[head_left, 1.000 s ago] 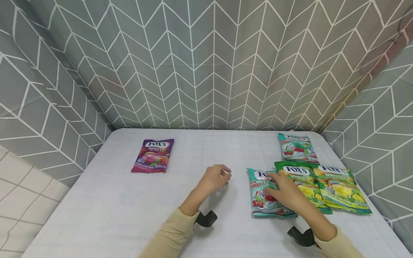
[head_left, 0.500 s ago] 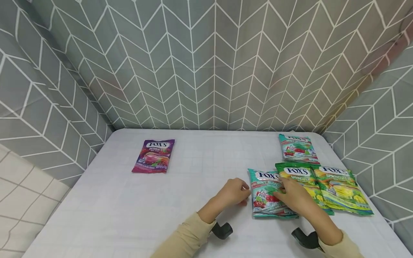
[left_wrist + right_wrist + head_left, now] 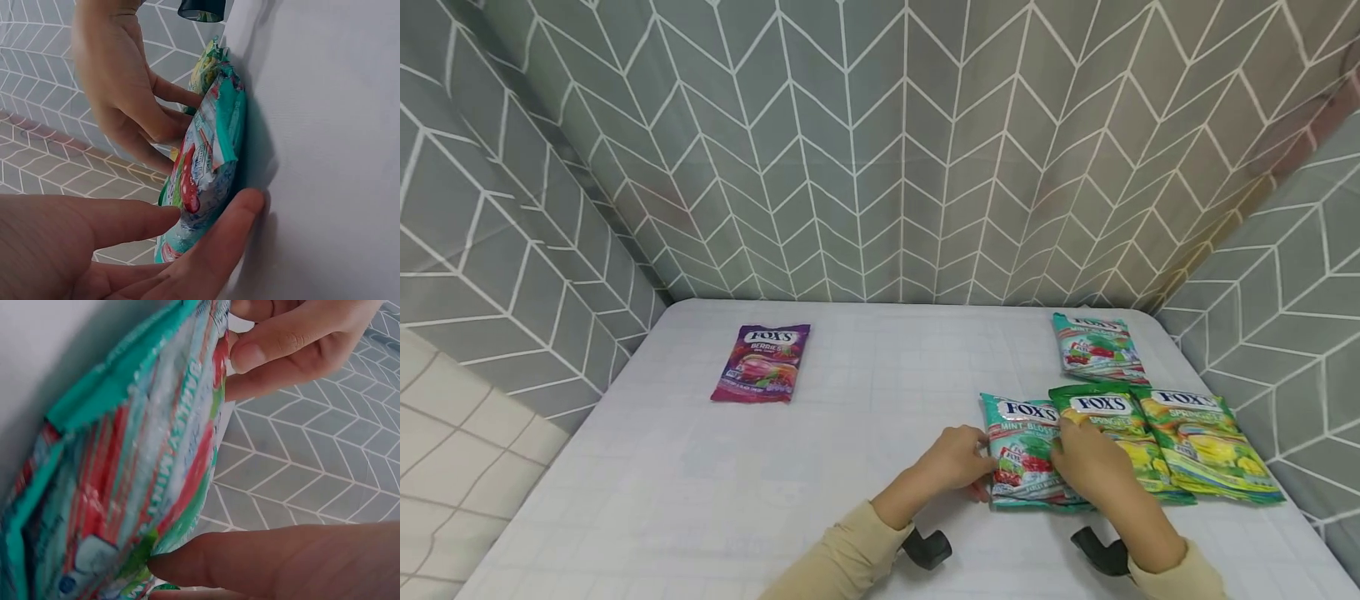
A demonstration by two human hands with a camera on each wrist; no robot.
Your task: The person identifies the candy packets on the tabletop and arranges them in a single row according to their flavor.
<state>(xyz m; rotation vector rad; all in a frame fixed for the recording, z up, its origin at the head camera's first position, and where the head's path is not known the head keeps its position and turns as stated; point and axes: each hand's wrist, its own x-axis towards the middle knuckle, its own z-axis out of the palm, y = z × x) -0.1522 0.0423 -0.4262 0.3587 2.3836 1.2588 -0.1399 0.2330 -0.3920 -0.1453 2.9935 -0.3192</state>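
A teal Fox's mint candy bag (image 3: 1021, 446) lies on the white table between my hands. My left hand (image 3: 953, 458) pinches its left edge, thumb on the printed face and fingers low along the side, close to the table. My right hand (image 3: 1093, 465) grips its right side, the thumb (image 3: 206, 556) pressing the face; the fingertips are partly hidden in the head view. Right beside it, partly behind my right hand, lies a green and yellow Fox's candy bag (image 3: 1101, 404). A second yellow-green candy bag (image 3: 1213, 446) lies further right.
Another teal mint candy bag (image 3: 1100, 348) lies at the back right, above the green ones. A purple Fox's berries candy bag (image 3: 762, 364) lies alone at the back left. Grey patterned curtains (image 3: 880, 167) stand around the table (image 3: 850, 358).
My left hand has moved right, from the middle of the table to the mint bag's left edge. My right hand has shifted slightly right and closed in on the bag's right side.
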